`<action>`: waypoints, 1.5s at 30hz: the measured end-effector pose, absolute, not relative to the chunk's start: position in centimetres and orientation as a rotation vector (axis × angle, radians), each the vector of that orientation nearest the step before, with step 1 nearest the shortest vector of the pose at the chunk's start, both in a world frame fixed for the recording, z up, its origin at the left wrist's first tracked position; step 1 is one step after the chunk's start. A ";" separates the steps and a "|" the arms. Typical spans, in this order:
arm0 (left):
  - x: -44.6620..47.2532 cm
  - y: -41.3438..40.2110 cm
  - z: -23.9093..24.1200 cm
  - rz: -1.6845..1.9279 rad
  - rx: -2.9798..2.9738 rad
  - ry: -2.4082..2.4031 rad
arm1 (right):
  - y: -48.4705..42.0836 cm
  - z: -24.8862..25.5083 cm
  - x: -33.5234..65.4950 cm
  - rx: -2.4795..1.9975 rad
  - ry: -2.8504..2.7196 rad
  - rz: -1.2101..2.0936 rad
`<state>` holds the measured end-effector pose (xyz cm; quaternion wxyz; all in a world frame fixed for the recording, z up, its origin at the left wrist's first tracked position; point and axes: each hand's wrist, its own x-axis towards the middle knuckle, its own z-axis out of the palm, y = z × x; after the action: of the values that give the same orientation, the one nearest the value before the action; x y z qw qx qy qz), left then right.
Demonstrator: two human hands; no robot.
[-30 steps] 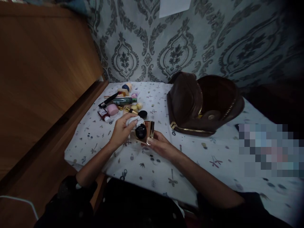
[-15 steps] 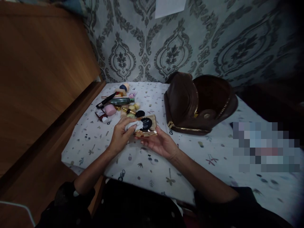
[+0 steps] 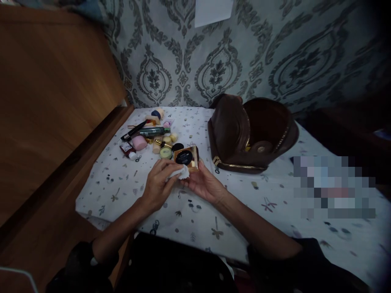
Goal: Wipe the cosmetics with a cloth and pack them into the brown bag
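Note:
A gold makeup compact [image 3: 193,164] with a round black label is held over the table by my right hand [image 3: 208,184], whose fingers grip its right and lower edges. Bunched between the fingers of my left hand [image 3: 160,182] is a white tissue [image 3: 182,173], close against the compact's lower left edge. Just beyond my left hand lie a round pale-green jar [image 3: 165,153] and a black round lid [image 3: 178,147].
Several cosmetics lie at the back left, among them a green tube [image 3: 152,131], a pink sponge [image 3: 139,142] and a dark red bottle [image 3: 127,149]. An unzipped brown bag [image 3: 229,130] stands at the back right. A wooden cabinet [image 3: 61,81] borders the left side.
My left hand has drawn the tissue from the compact's face down to its lower left edge. The compact is tilted differently, and the pale-green jar behind it shows more.

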<state>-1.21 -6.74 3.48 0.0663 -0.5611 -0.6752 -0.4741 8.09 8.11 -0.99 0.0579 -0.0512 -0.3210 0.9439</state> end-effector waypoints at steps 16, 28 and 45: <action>-2.3 -4.2 5.8 -1.555 -1.616 -2.070 | 7.3 -0.7 8.3 -0.111 -1.246 2.792; -5.3 -4.8 3.1 -2.014 -1.267 -2.300 | 7.2 -0.4 8.4 -0.104 -1.406 2.703; -5.3 -7.0 3.5 -1.641 -1.475 -2.314 | 6.9 -0.1 9.2 -0.076 -2.414 1.477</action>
<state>-5.33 -7.05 3.50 -0.0279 -0.4610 -0.7235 -0.5131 9.21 6.93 -0.13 0.1549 -0.0266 -0.8424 0.5154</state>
